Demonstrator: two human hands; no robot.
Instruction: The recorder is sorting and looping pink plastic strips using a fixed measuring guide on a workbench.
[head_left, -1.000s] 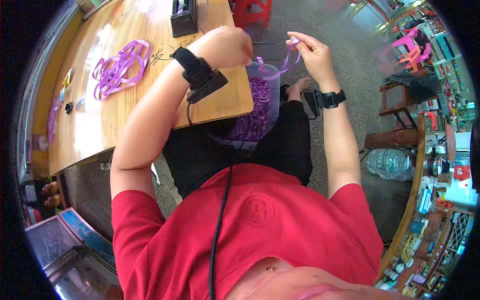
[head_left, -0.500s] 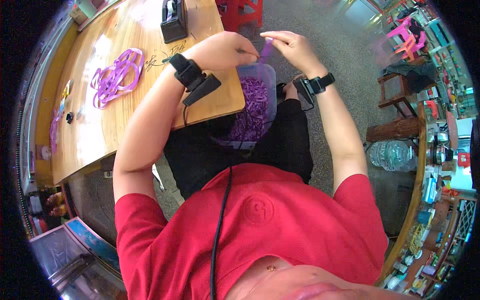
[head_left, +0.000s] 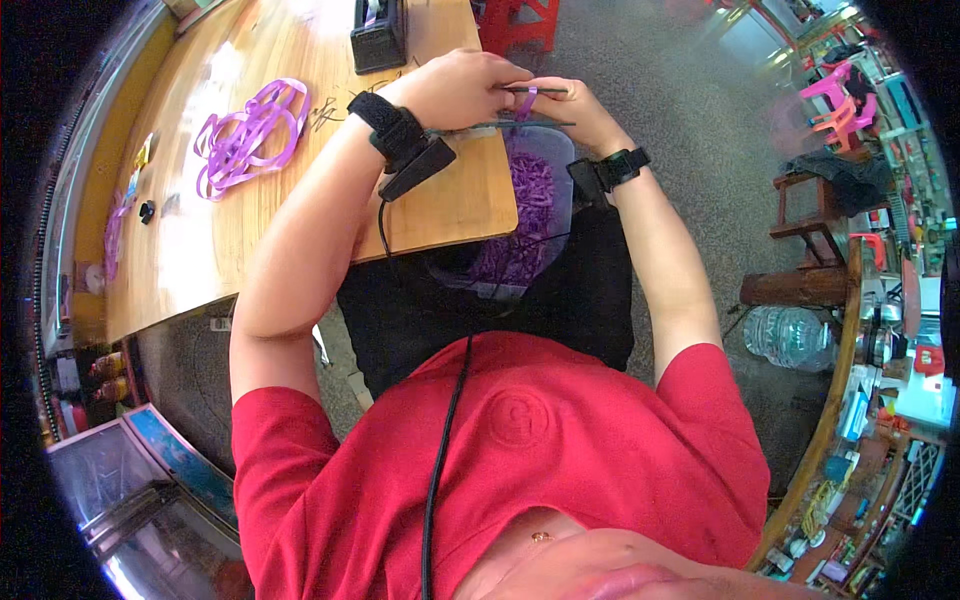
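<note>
My left hand [head_left: 470, 88] is closed above the table's right corner, its fingers bent around a thin dark stick-like piece [head_left: 538, 90]. A short purple ribbon [head_left: 525, 104] hangs over that piece, between my two hands. My right hand [head_left: 578, 108] is closed beside it, fingertips at the ribbon; the exact grip is partly hidden. A second thin dark line [head_left: 545, 124] runs below the hands; I cannot tell what it is. Under them stands a clear plastic bin [head_left: 563, 195] filled with many purple ribbon pieces [head_left: 530, 200].
A loose heap of purple ribbon [head_left: 240, 145] lies on the wooden table [head_left: 440, 215]. Behind it stands a black tape dispenser [head_left: 380, 40]. A red plastic stool [head_left: 515, 25] is beyond the table. To the right are a wooden stool [head_left: 805, 205] and a large clear bottle [head_left: 790, 335].
My hands have drawn closer together, the right one coming lower. The ribbon, stretched upward in the right fingers before, now loops over the thin dark piece, which has come into view.
</note>
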